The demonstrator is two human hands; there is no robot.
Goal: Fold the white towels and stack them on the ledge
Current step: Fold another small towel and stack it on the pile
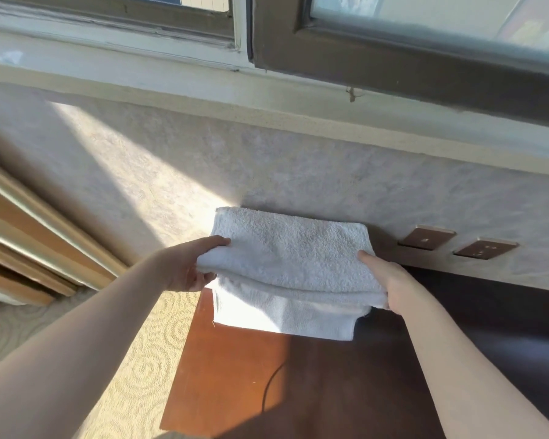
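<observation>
Centre frame, the left hand and right hand pinch the folded towel by its ends; it looks soft, light and floppy, so support both ends.

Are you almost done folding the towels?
Partly. The white towel already looks folded into layers. Right now the left hand and right hand grip its two ends, holding it above the brown wooden surface below the window. Its lowest layer hangs loose at the front. Still left: setting it down. No finished stack and no other towels are in view, so I can't tell how many remain.
</observation>
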